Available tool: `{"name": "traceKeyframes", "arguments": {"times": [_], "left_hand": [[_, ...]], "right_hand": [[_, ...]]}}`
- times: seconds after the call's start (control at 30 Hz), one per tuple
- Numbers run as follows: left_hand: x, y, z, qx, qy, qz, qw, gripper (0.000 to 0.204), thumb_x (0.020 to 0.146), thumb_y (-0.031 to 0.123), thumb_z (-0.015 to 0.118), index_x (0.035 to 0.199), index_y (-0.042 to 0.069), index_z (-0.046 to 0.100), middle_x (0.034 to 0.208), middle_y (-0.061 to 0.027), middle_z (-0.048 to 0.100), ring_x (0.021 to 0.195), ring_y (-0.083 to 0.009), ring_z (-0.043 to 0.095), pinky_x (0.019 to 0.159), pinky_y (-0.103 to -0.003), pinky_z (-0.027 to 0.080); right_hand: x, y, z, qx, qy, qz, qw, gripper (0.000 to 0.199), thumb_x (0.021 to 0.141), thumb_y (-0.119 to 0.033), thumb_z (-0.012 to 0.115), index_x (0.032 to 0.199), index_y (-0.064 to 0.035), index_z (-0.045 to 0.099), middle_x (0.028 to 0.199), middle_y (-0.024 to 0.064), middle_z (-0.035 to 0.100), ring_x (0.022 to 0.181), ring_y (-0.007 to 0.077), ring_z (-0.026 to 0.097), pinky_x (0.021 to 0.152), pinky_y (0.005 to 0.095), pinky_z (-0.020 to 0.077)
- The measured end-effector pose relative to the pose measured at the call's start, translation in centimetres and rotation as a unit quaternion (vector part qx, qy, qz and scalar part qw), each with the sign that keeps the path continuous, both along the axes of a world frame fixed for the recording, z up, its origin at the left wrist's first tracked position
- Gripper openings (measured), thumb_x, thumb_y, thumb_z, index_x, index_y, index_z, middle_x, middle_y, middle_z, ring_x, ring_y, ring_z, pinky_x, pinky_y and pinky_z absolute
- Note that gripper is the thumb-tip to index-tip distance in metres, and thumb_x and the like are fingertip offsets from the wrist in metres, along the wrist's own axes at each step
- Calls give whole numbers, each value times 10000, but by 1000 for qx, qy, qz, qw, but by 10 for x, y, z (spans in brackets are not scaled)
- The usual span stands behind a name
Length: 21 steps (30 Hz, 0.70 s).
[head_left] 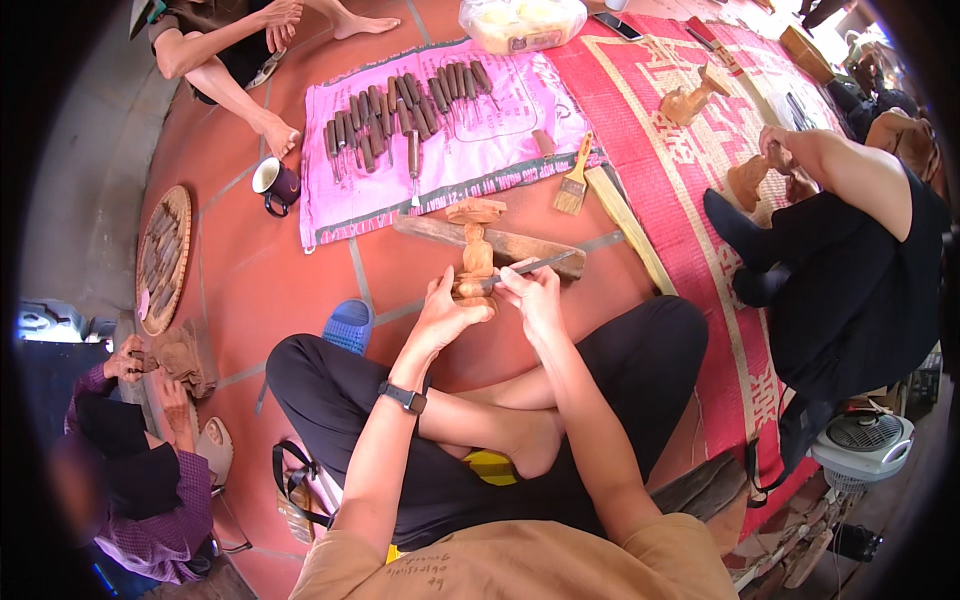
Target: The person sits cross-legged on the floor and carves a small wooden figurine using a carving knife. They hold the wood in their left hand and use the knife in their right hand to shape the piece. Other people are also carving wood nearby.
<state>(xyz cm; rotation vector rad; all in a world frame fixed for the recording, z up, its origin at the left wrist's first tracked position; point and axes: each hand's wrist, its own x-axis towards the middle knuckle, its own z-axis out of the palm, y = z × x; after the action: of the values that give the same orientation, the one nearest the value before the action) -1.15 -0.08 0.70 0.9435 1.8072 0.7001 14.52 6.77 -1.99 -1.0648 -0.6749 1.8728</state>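
Scene: A person sits cross-legged on a terracotta-tiled floor [290,270], carving, with other people seated around at their own work.
Left hand: The left hand [440,315] is closed around the base of a small pale-brown carved wooden figure [476,250], holding it upright just above the knees.
Right hand: The right hand [535,295] is gripped around a slim metal-bladed carving chisel [530,268], its blade lying across the figure's lower part and touching the wood.
Figure: It stands in front of a long dark wooden plank [500,240] that lies flat on the floor.
Tools: A pink printed cloth sheet [500,130] beyond the plank carries rows of dark-handled chisels [400,115]; a flat wooden-handled bristle brush [572,185] rests at its edge.
Nearby: A dark enamel mug with a white inside [272,180] sits left of the cloth, a round woven tray [165,255] farther left, a red woven mat [680,180] to the right.
Technique, as judged: Clean cuts likely call for a firm hold low on the figure, fingers kept behind the blade's edge, and shallow, controlled strokes directed away from the holding hand.
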Motion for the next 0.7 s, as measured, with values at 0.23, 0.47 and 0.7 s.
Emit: {"name": "traceKeyframes", "arguments": {"times": [0.23,0.47,0.7], "left_hand": [[-1,0,-3,-4,-2,2,1000,1166,639,301,805,1527,-134,186,1484,-261,340,1401,-339,383,1141,-370,359],[-3,-3,-5,-10,-2,4,1000,1196,616,327,818,1523,-139,193,1490,-262,336,1396,-335,394,1140,-369,364],[1,-1,0,-8,7,8,1000,1187,614,315,813,1525,-133,198,1475,-265,349,1385,-336,401,1138,-366,364]], "right_hand": [[1,7,-1,12,-29,29,999,128,896,-68,709,930,-26,593,895,78,662,848,181,686,794,345,581],[-3,7,6,2,-19,68,997,136,880,-78,728,944,-33,616,907,77,672,827,169,675,803,324,576],[-2,20,10,-4,-50,77,996,117,858,-53,717,904,-55,610,856,56,662,763,151,663,736,322,560]]}}
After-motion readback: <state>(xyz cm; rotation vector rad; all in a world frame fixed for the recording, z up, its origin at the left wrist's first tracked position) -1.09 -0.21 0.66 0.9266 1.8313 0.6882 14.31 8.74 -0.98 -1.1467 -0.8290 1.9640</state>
